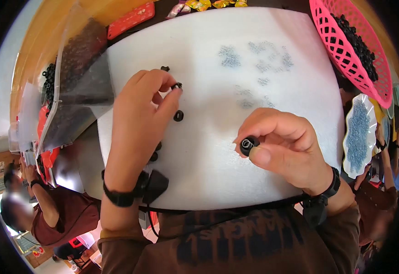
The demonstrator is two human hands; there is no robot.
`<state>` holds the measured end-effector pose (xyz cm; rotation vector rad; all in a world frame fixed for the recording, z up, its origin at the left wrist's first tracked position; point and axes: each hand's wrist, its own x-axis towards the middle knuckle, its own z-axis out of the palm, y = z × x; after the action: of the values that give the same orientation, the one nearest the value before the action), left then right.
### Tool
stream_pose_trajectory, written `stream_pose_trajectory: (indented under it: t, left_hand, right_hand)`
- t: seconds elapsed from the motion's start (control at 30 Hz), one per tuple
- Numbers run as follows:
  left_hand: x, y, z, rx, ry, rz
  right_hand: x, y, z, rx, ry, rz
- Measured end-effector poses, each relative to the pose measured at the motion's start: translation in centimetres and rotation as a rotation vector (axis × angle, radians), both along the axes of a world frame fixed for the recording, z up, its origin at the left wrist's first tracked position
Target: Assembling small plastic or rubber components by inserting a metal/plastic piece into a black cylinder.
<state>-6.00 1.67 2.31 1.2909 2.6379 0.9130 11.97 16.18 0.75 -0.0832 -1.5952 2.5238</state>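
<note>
Above the white bench (208,169), the left hand (140,100) pinched a black part (176,86), the right hand (288,146) a round cap (244,149) (coil (247,143) showing).

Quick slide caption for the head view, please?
Left hand pinching a small black part, right hand holding a round black piece, over a white surface.

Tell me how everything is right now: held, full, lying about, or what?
Left hand: pinching a small black piece.
Right hand: pinching a round black piece, pale coil showing.
Black ring: lying loose on the white sheet.
Loose bits: scattered there in clumps.
Pink basket: holding many black parts.
White dish: spread with blue-grey bits.
Clear bin: black parts showing through.
</note>
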Motion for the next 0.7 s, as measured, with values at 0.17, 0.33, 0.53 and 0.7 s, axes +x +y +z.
stream_pose_trajectory:
  t: [0.17, 0.33, 0.53, 0.7]
  left_hand:
    - [3.9, -0.8, 2.5, 0.255, -0.575, -0.061]
    - [4.9, -1.1, 2.2, 0.408, -0.66, -0.246]
    - [4.8, -1.3, 1.9, 0.409, -0.7, -0.309]
    - [4.5, -1.3, 1.7, 0.429, -0.707, -0.346]
  right_hand:
    - [0.1, 0.2, 0.0, 0.034, -0.044, -0.021]
    - [0.0, 0.1, 0.0, 0.068, -0.025, -0.03]
    - [-0.2, 0.1, -0.1, 0.143, -0.032, -0.013]
    - [-0.2, 0.4, 0.0, 0.317, -0.015, -0.008]
